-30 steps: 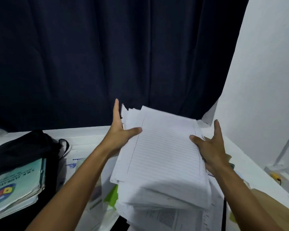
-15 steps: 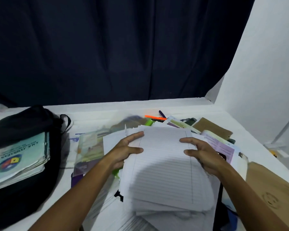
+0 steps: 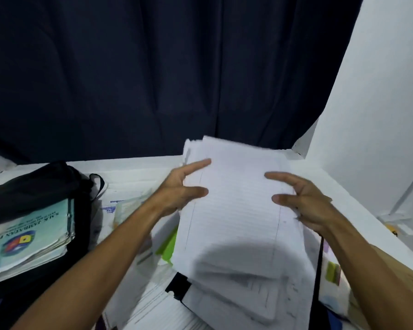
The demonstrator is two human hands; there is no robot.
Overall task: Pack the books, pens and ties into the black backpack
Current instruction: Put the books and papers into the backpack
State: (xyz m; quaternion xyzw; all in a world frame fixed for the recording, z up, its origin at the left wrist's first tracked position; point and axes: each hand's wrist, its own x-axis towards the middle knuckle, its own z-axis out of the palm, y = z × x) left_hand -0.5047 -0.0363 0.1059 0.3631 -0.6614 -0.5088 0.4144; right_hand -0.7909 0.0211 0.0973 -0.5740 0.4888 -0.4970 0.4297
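Lined paper stack (image 3: 236, 210) edges between both hands (image 3: 177, 189), backpack (image 3: 34, 186) left

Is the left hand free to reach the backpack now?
Probably not yet: the left hand grips the paper stack together with the right hand. The path to the backpack looks unobstructed.

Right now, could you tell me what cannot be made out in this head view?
- Pens and ties: none identifiable; the paper stack covers the middle of the table.
- Hands: left hand and right hand are motion-blurred, so their contact with the stack is unclear.
- Backpack: cut off by the left edge; its inside beyond the books is dark.
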